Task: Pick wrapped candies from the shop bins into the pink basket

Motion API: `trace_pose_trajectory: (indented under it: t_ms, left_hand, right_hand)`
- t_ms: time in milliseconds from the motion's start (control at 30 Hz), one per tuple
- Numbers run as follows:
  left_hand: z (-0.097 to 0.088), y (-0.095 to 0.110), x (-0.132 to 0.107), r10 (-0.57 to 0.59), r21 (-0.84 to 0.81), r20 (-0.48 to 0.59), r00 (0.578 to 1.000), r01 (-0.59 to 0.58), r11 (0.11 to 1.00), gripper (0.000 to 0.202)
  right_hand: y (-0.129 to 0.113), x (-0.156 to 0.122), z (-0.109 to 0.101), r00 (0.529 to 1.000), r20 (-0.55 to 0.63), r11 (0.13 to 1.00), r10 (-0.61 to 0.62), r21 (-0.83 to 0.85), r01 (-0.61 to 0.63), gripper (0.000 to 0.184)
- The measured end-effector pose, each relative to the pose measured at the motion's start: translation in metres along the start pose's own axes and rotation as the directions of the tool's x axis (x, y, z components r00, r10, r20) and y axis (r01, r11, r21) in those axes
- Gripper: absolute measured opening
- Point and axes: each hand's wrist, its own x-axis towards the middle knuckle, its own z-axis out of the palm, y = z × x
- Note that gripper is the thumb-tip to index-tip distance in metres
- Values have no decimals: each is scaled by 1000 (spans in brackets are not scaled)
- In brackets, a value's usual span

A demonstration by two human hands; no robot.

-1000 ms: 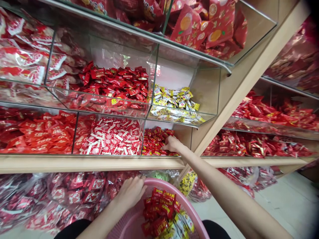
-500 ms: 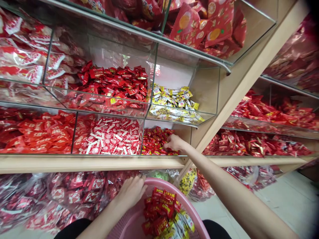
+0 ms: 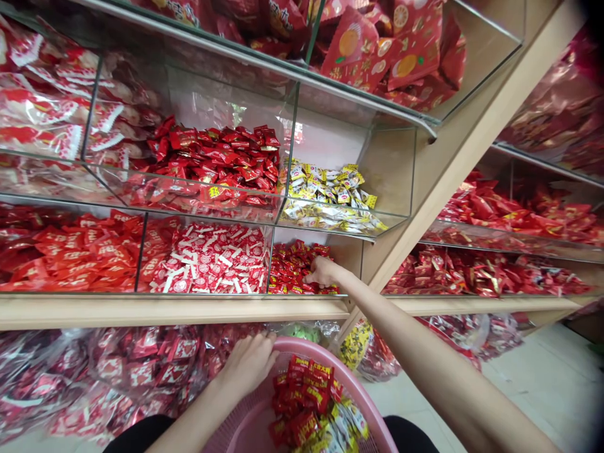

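My left hand (image 3: 251, 360) is closed over the rim of a pink plastic basket (image 3: 363, 385) at the bottom of the view. Inside the basket lie red packets with yellow print (image 3: 306, 393) and, in front of them, yellow-and-white packets (image 3: 342, 428). My right hand (image 3: 323, 272) reaches into the lowest right bin, among small red-and-yellow wrapped candies (image 3: 289, 267). Its fingers are bent down at the pile; whether a candy is between them cannot be made out.
Above that bin, a glass-fronted one holds yellow-and-white candies (image 3: 330, 185). Red-and-white candies (image 3: 212, 258) fill the bin to the left. A slanting wooden post (image 3: 401, 229) stands close by my right forearm. Plastic bags of candy (image 3: 136, 365) lie below the wooden ledge (image 3: 189, 309).
My right hand has shifted slightly to the left within the bin of red-and-yellow candies. My left hand and the basket have stayed in place.
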Motion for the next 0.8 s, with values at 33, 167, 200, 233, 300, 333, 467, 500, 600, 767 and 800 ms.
trace_pose_trajectory:
  t_ms: [33,167,200,233,300,333,467,500,600,767,800]
  left_hand:
    - [0,0,0,0,2,-2,1000,0,1000,33]
    - [2,0,1,14,1,-17,1000,-14,1000,34]
    - [2,-1,1,13,-1,-16,1000,-13,1000,34]
    - [3,-1,1,11,-4,-14,1000,-11,1000,34]
    - [4,-2,1,5,-10,-11,1000,-5,1000,34]
    - [4,-3,1,4,-13,-12,1000,-5,1000,34]
    - [5,-3,-1,3,-17,-15,1000,-3,1000,34]
    - [5,-2,-1,2,-19,-13,1000,-2,1000,33]
    - [3,0,-1,5,-19,-15,1000,-5,1000,33]
    - [3,-1,0,2,-12,-8,1000,-3,1000,34]
    - [3,-1,1,4,-12,-8,1000,-4,1000,35]
  right_hand:
    - [-1,1,1,999,29,1000,14,9,-14,21]
    - [-4,10,5,989,129,997,67,36,-72,41]
    - [-4,12,6,986,147,995,80,44,-87,45]
    - [-5,13,6,983,164,994,89,54,-99,47]
    - [-3,15,6,978,186,992,92,70,-107,45]
    - [-2,16,5,978,191,992,87,75,-102,41]
    - [3,16,3,980,196,996,41,65,-54,20]
    - [3,16,3,980,195,997,30,57,-42,18]
    - [4,17,7,984,179,1000,2,27,-7,16]
    - [7,16,5,983,156,993,-101,-42,108,11]
    - [9,14,2,979,147,987,-141,-62,151,11]
